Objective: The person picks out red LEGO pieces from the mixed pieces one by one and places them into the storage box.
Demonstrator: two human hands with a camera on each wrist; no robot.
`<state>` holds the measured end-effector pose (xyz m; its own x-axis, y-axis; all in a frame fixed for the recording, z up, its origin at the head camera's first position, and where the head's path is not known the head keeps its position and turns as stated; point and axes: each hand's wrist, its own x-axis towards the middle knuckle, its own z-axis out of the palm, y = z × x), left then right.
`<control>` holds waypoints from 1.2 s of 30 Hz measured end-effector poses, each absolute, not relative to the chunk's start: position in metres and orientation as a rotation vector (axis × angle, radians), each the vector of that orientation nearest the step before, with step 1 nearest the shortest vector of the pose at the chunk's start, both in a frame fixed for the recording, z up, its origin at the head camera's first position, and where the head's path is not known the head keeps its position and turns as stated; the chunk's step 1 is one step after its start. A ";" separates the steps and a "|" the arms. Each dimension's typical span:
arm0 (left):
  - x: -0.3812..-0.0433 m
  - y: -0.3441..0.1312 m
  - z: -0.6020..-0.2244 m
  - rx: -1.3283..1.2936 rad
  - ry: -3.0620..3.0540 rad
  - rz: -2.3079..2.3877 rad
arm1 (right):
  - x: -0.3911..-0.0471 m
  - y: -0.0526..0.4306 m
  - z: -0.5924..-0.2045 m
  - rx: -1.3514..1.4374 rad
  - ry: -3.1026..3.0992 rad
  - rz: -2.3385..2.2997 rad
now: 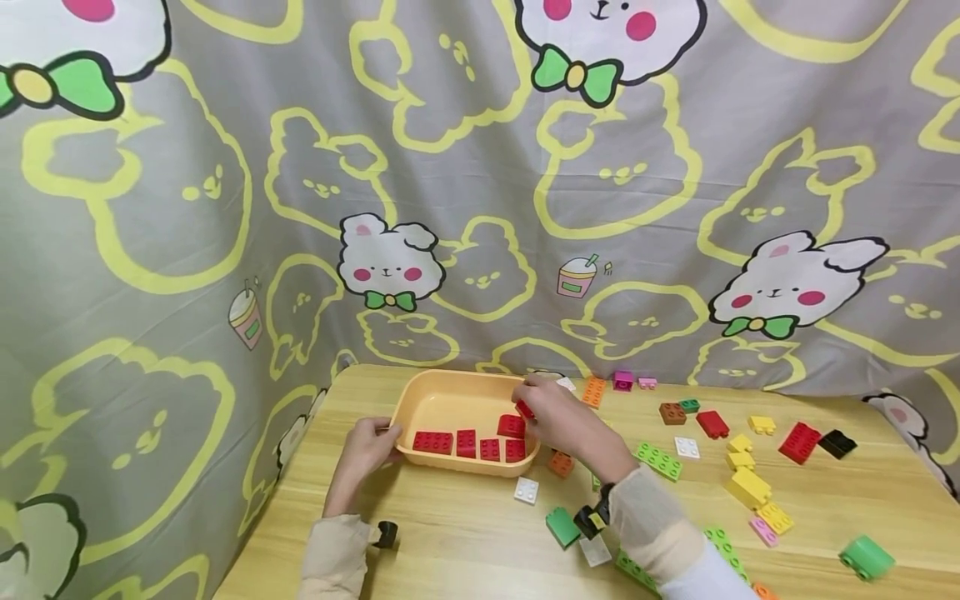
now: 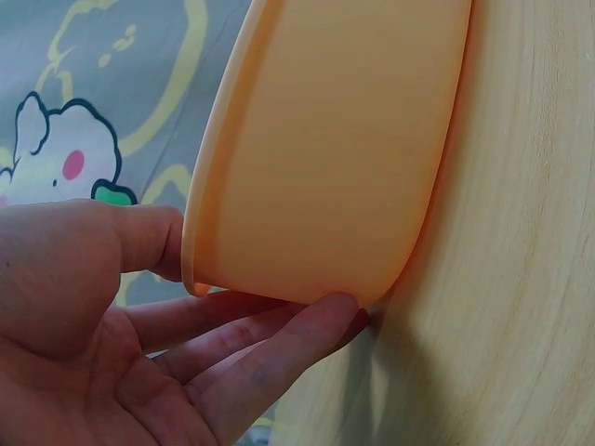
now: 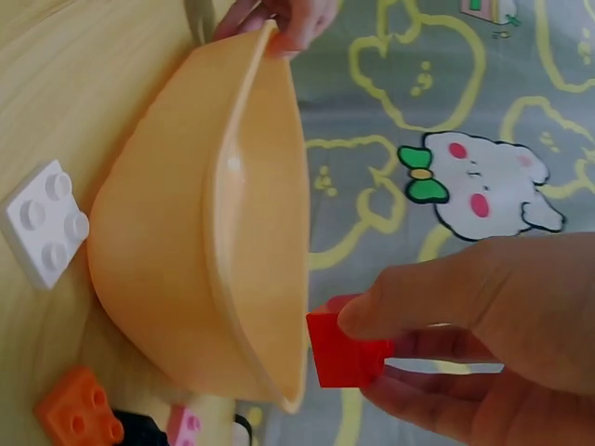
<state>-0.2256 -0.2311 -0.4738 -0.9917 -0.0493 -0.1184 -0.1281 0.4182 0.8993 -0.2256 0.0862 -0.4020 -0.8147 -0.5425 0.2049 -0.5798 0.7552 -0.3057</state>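
Nearest you on the table (image 1: 457, 533), light green bricks (image 1: 723, 550) lie partly hidden by your right sleeve (image 1: 652, 521), with a green brick (image 1: 866, 557) off toward the right edge. Farther in, a white brick (image 1: 527, 490) sits just beside the tray's near right corner. Your left hand (image 1: 369, 446) grips the left end of the tray (image 1: 450, 464), near the table's left edge, its fingers bent about the rim and outer wall. Inside, you have red bricks (image 1: 466, 443): four in a row along the near wall, another behind the rightmost. Your right hand (image 1: 558, 412) pinches a single red brick (image 3: 346, 348) between thumb and fingers, near the rim at the tray's right end. Along the table's far edge lie an orange brick (image 1: 593, 392) and a magenta brick (image 1: 622, 381), before a patterned cloth (image 1: 480, 183).
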 end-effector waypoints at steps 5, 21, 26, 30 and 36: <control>-0.225 -0.231 -0.473 -0.155 2.587 1.650 | -0.240 0.072 -0.407 0.989 -2.826 0.553; -0.226 -0.232 -0.472 -0.148 2.586 1.609 | -0.274 0.034 -0.425 0.954 -3.024 0.585; -0.226 -0.235 -0.473 -0.148 2.570 1.613 | -0.278 0.021 -0.429 0.922 -3.104 0.503; -0.227 -0.236 -0.472 -0.149 2.580 1.602 | -0.280 0.012 -0.433 0.960 -3.088 0.543; -0.229 -0.235 -0.472 -0.133 2.577 1.612 | -0.285 0.005 -0.441 0.932 -3.081 0.480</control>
